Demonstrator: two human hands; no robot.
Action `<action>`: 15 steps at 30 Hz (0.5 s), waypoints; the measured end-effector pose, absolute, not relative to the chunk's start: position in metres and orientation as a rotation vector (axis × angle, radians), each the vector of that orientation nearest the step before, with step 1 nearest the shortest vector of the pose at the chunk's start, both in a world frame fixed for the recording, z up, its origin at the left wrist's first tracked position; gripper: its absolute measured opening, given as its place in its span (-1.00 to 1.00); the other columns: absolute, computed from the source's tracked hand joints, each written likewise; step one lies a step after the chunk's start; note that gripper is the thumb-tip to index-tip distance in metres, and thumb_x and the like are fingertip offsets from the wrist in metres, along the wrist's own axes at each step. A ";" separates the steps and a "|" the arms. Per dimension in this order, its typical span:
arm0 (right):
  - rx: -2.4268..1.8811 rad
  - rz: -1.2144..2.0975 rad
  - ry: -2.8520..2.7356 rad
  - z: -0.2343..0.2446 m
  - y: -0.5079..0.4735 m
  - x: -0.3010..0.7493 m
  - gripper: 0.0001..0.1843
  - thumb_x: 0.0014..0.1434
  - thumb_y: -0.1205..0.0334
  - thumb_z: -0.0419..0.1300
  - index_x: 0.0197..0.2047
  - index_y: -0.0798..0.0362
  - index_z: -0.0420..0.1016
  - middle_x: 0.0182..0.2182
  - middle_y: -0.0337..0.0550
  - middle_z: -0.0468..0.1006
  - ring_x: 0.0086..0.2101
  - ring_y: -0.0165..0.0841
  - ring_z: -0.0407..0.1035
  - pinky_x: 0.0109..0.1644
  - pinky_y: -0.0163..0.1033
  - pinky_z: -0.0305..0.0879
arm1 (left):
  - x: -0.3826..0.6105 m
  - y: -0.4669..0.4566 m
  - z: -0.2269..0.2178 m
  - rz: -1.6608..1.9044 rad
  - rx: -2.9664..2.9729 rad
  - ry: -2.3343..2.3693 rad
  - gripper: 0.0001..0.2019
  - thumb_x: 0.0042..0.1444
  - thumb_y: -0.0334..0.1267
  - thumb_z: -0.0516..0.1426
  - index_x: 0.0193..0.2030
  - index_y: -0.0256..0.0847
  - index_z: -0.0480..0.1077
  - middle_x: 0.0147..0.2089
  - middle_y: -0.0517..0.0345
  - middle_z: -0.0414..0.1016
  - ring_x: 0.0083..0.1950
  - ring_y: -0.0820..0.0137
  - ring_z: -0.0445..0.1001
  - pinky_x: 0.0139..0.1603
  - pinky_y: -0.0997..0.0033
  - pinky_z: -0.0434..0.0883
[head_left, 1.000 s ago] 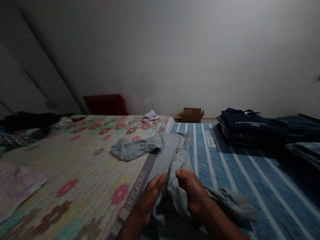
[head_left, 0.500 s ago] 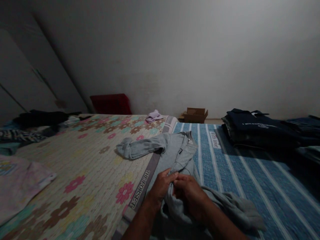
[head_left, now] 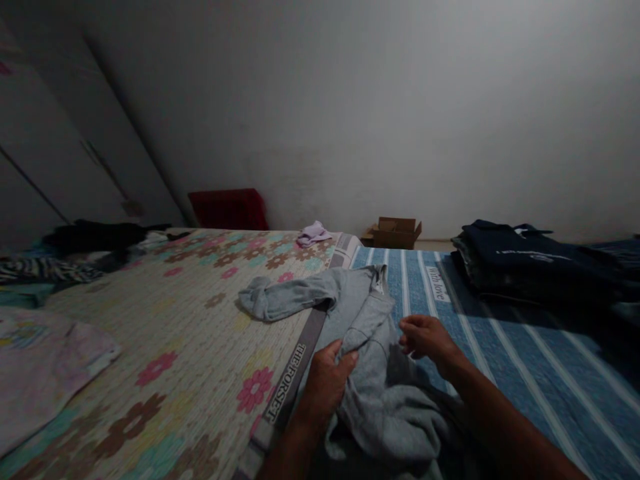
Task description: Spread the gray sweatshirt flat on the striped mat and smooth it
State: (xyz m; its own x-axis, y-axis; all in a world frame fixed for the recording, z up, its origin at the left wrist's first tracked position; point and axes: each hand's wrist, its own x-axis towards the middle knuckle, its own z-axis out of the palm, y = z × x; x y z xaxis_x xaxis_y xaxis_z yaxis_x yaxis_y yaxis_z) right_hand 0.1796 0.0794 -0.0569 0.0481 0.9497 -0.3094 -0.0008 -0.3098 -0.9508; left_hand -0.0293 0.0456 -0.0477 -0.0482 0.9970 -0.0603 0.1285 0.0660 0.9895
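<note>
A grey long-sleeved top lies partly folded across the seam of two bed covers, its collar away from me. One sleeve stretches to the left, and the lower part is bunched near me. My left hand grips the left edge of its folded body between thumb and fingers. Just right of the top, my right hand is raised with fingers curled together, and nothing shows in them. The other sleeve is mostly hidden by my right forearm and the bunched cloth.
A stack of dark folded clothes sits at the right on the blue striped cover. A pale pink garment lies at left on the flowered cover. Against the wall are a cardboard box and a lilac cloth.
My right hand has let go of the grey top and moved up and right. The folded body has spread flatter beside my left hand, which keeps its hold.
</note>
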 end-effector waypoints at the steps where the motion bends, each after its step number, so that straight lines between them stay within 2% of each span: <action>1: -1.508 1.377 -0.985 -0.064 0.086 0.183 -0.81 -0.08 0.13 0.24 -0.47 0.05 0.34 -0.68 -0.31 0.38 -0.69 -0.49 0.26 -0.62 -0.42 0.07 | -0.032 0.046 -0.051 1.130 1.222 1.356 -0.63 -0.24 -0.16 0.29 -0.25 -0.30 0.51 -0.24 0.03 0.57 -0.07 0.12 0.46 -0.06 0.26 0.36; 6: -1.536 1.496 -0.964 -0.091 0.101 0.179 -0.83 -0.10 0.16 0.22 -0.53 0.05 0.33 -0.75 -0.34 0.29 -0.75 -0.49 0.16 -0.68 -0.39 0.00 | -0.033 0.047 -0.061 0.998 0.997 1.201 -0.47 -0.33 -0.14 0.37 -0.16 -0.34 0.47 -0.19 -0.06 0.57 -0.08 0.12 0.49 -0.04 0.24 0.38; 11: -1.387 1.544 -1.024 -0.099 0.104 0.156 -0.77 -0.20 0.20 0.24 -0.64 0.03 0.23 -0.79 -0.41 0.18 -0.75 -0.52 0.07 -0.67 -0.40 -0.09 | -0.023 0.054 -0.067 0.829 0.780 1.065 -0.52 -0.30 -0.12 0.38 -0.22 -0.36 0.49 -0.29 -0.07 0.58 -0.17 0.13 0.54 -0.05 0.20 0.40; 15: -1.254 1.553 -1.068 -0.096 0.103 0.140 -0.78 -0.23 0.17 0.25 -0.60 0.04 0.26 -0.74 -0.40 0.26 -0.68 -0.50 0.14 -0.60 -0.38 0.00 | -0.013 0.066 -0.074 0.795 0.742 0.922 -0.53 -0.35 -0.16 0.40 -0.24 -0.32 0.51 -0.29 0.00 0.58 -0.13 0.18 0.53 0.02 0.26 0.36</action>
